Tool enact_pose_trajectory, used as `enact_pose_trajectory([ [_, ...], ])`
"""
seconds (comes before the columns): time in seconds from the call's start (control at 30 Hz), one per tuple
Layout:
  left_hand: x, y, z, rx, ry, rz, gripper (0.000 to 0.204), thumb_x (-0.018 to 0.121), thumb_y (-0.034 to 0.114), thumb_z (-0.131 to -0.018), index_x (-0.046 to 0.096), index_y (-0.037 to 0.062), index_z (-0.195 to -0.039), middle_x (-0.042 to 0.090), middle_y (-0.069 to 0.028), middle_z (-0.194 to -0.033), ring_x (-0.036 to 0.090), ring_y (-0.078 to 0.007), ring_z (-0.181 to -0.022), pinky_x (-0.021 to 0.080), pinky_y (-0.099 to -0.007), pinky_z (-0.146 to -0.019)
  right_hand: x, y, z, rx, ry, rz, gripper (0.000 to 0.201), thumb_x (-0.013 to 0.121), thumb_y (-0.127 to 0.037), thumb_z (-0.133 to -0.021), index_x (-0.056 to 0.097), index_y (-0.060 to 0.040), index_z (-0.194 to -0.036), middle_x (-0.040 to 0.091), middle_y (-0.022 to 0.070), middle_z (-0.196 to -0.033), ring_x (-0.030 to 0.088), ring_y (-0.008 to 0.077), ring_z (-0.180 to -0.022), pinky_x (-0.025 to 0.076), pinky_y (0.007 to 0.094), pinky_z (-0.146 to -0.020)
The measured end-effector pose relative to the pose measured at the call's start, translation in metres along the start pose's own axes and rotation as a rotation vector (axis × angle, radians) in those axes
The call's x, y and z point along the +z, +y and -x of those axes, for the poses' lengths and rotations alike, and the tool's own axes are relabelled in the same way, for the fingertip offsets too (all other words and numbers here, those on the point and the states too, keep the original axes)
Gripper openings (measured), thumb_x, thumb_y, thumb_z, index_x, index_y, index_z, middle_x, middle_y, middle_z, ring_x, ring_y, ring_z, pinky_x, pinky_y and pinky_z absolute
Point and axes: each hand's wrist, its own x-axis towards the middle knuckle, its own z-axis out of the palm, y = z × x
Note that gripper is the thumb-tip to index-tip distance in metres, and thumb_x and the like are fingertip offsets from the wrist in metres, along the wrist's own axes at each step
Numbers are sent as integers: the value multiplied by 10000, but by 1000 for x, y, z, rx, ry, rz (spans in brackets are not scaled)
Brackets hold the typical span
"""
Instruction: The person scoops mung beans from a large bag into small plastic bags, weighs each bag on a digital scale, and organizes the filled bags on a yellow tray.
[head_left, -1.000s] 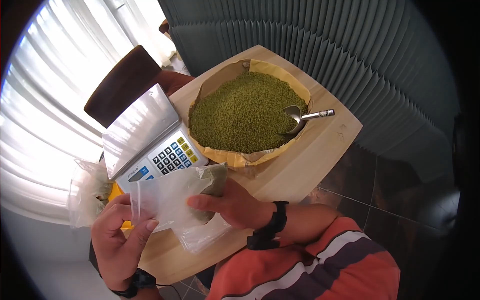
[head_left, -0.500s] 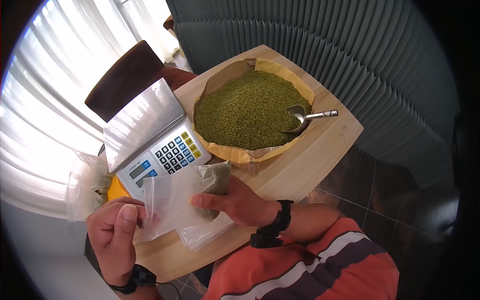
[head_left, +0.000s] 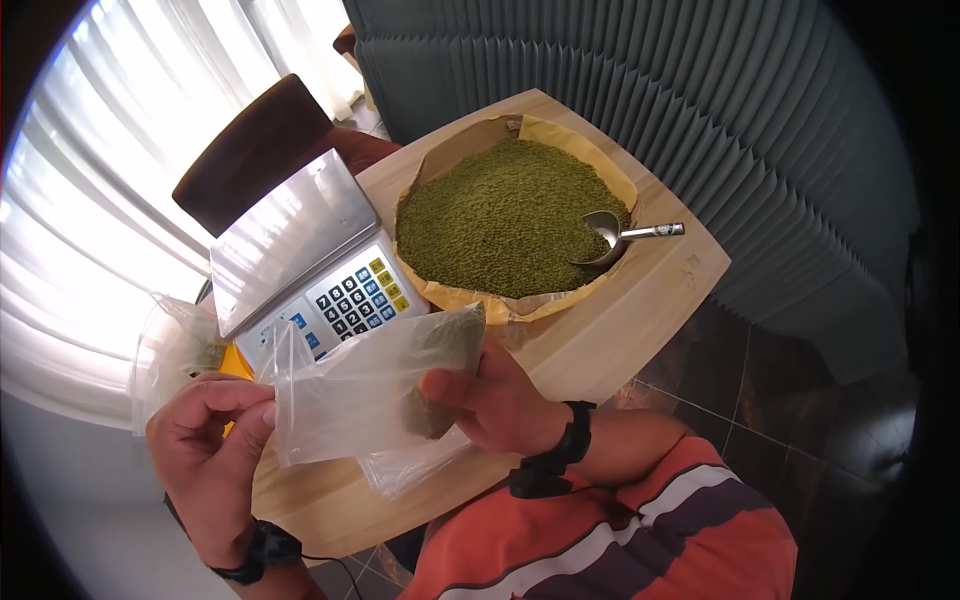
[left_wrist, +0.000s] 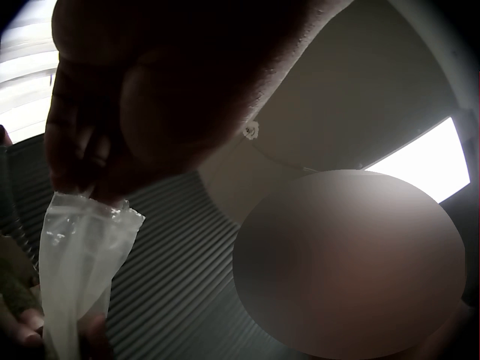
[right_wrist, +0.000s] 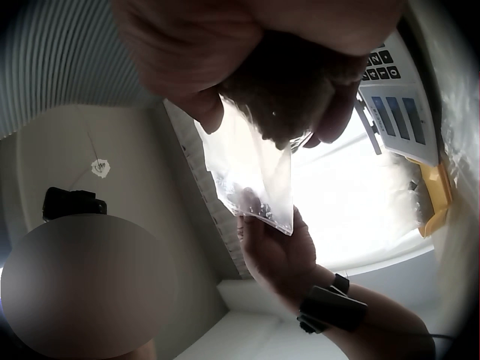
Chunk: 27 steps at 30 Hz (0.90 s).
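Observation:
A clear plastic bag (head_left: 350, 385) stretches between both hands above the table's near side. Green beans bulge in its right end, where my right hand (head_left: 505, 400) grips it with the thumb across the front. At the flat left end, my left hand (head_left: 205, 445) pinches the bag's edge between thumb and fingers. The left wrist view shows the fingertips on the crinkled edge of the plastic bag (left_wrist: 82, 225). Seen from the right wrist, the plastic bag (right_wrist: 255, 172) runs from the right hand's curled fingers to the left hand (right_wrist: 277, 251).
Behind the hands stands a digital scale (head_left: 300, 240) with a steel plate. A large paper sack (head_left: 500, 302) of green beans holds a metal scoop (head_left: 605, 238). More clear bags (head_left: 390, 475) lie on the table (head_left: 640, 330); a filled plastic bag (head_left: 165, 350) is at the left.
My left hand has shifted left, and its fingers have moved from the bag's near corner to its end edge. The bag is drawn out straighter, while the right hand keeps its grip.

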Motion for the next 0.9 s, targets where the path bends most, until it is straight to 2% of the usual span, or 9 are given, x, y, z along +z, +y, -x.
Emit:
enact_pose_trajectory([
  [0.07, 1, -1, -1, -7, -12, -29, 153, 862, -20, -875, 797, -67, -1005, 763, -130, -981, 704, -178, -880, 548, -289, -828, 2, -4, -1, 3, -3, -103, 519, 810, -305, -1055, 614, -43, -1457, 716, 44, -1318, 672, 133, -1192, 569, 345, -1023],
  [0.17, 8, -7, -4, 136, 24, -194, 193, 863, 95, -922, 795, -64, -1010, 755, -138, -986, 702, -205, -895, 541, -309, -827, 3, -6, -3, -9, 49, -64, 543, 805, -314, -1061, 583, -39, -1473, 711, 52, -1317, 662, 136, -1217, 559, 352, -1045],
  [0.23, 15, -10, -7, 451, 235, -302, 264, 852, 188, -957, 788, -63, -1006, 746, -144, -998, 697, -223, -914, 533, -324, -816, 0, -2, -3, -60, 49, 45, 571, 801, -314, -1065, 541, -42, -1494, 695, 61, -1338, 656, 137, -1224, 562, 358, -1044],
  [0.37, 19, 18, 0, 306, 67, -420, 230, 854, 142, -957, 772, -72, -979, 741, -128, -944, 698, -204, -883, 525, -311, -786, 1, 2, -1, -49, 63, 91, 606, 823, -290, -1043, 513, -66, -1513, 673, 70, -1364, 660, 171, -1265, 549, 382, -1093],
  [0.43, 21, 22, 1, 142, 16, -462, 186, 848, 92, -965, 761, -73, -955, 739, -100, -873, 696, -166, -817, 524, -285, -752, 3, 0, 0, -41, 62, 161, 617, 838, -284, -1032, 511, -69, -1510, 666, 60, -1371, 644, 156, -1276, 540, 378, -1097],
  [0.53, 31, 15, 2, 61, 136, -177, 144, 831, 62, -990, 760, -63, -993, 735, -68, -819, 686, -120, -757, 515, -246, -724, 3, -1, 1, -53, 74, 178, 612, 839, -267, -1032, 505, -70, -1505, 661, 51, -1374, 640, 152, -1273, 535, 381, -1104],
  [0.63, 27, 9, -2, 31, 103, -5, 154, 802, 97, -1033, 764, -49, -1065, 746, -63, -829, 684, -97, -749, 517, -229, -722, -3, 1, 0, -19, 63, 174, 594, 832, -240, -1036, 503, -71, -1501, 657, 50, -1377, 639, 156, -1276, 532, 383, -1110],
  [0.87, 30, 12, -9, 67, 80, -29, 193, 745, 168, -1089, 755, -24, -1074, 761, -48, -838, 673, -82, -748, 506, -222, -715, -4, 5, 1, -35, 62, 78, 571, 818, -226, -1045, 504, -70, -1496, 655, 49, -1385, 638, 163, -1287, 531, 392, -1120],
  [0.9, 28, 8, -11, 67, 71, -5, 196, 738, 176, -1096, 746, -17, -1062, 767, -48, -848, 675, -80, -759, 502, -220, -719, -2, 5, 1, -71, 77, 103, 537, 804, -279, -1061, 529, -62, -1467, 672, 41, -1335, 646, 137, -1219, 547, 361, -1063],
])
